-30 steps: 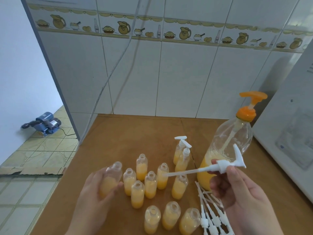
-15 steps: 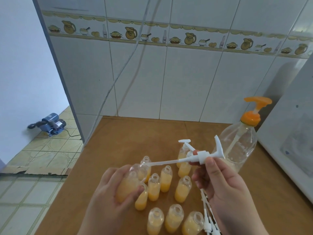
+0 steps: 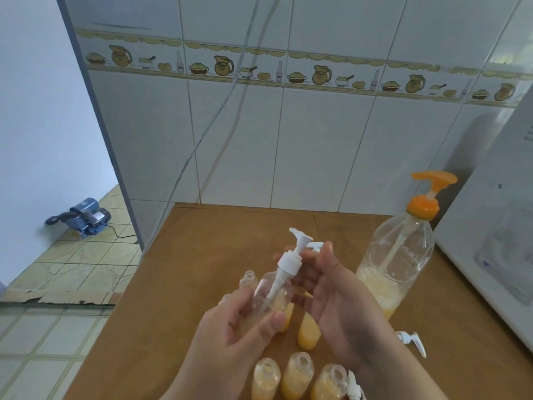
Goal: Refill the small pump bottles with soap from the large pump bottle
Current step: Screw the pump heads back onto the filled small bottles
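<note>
The left hand (image 3: 242,327) has its fingers curled round a small bottle (image 3: 266,298) and holds it up above the worktop (image 3: 202,255). The bottle leans, with its mouth up and tipped toward the back wall. The right hand (image 3: 331,295) pinches a white pump (image 3: 291,261) at its collar. The pump's long tube goes down into the bottle's mouth, and its spout points up and to the left. The tube and the bottle lean the same way.

A second ago the pump lay almost flat in the air, with its tube tip pointing left, and the small bottle was low beside the others. Now the pump stands nearly up and its tube is inside the bottle.

The large pump bottle (image 3: 401,255) stands near the right edge of the worktop, close to a white box (image 3: 496,226). Its orange top points right. Yellow soap sits low in it.

Three open filled bottles (image 3: 297,376) stand at the near edge, under the hands. More stand behind the hands, partly hidden. A loose pump (image 3: 412,342) lies on the right side.

The back of the worktop and its left side are bare wood, with room to move. Its left edge drops to a tiled floor.
</note>
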Available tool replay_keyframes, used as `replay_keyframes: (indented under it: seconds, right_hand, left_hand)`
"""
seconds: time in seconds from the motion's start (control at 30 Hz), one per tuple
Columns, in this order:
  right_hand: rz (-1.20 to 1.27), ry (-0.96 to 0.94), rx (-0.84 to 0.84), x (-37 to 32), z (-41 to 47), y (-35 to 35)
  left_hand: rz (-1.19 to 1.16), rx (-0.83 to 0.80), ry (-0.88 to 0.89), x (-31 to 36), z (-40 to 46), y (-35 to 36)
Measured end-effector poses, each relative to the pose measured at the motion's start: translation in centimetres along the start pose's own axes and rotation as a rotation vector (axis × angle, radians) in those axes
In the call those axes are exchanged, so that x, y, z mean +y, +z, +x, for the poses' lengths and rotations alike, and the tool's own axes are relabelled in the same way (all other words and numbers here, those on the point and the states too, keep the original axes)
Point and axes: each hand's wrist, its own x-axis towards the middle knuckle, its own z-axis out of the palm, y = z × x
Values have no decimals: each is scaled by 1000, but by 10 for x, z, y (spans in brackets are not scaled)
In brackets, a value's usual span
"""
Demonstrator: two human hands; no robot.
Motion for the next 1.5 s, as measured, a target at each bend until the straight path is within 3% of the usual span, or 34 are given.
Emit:
replay_keyframes:
  seconds: [0.1,0.4,0.53,0.63,0.77,0.93,1.07,1.2,1.33,1.5]
  right_hand:
    - [182,18,-61,-7,-1,6]
    - [379,46,-102,1,2,12]
    - [251,19,-107,2,3,10]
    - [294,13,-134,-3,4,6]
    - [228,-15,-47,0,4,5]
    - [332,96,-104,-1,-1,6]
    - [276,88,-35,9,0,4]
    - [343,73,-108,11,1,-3]
    - [288,60,-34,15,1,-5]
    - [227,49,-175,5,-5,-11]
  left_hand:
    - [-76,-22,-51,1,-2,0]
    - [-43,-35,-50,5,0,-2]
    - [-28,-73,-46,7,0,-1]
    - [-29,-52,-57,6,2,-2]
    - [-10,-74,-43,8,2,-3]
    - [15,-76,-49,6,3,-2]
    - [79,-107,-61,5,2,1]
    - [50,-79,-67,3,3,1]
    - [66,-129,-52,1,4,1]
    - [59,-109,-56,0,4,4]
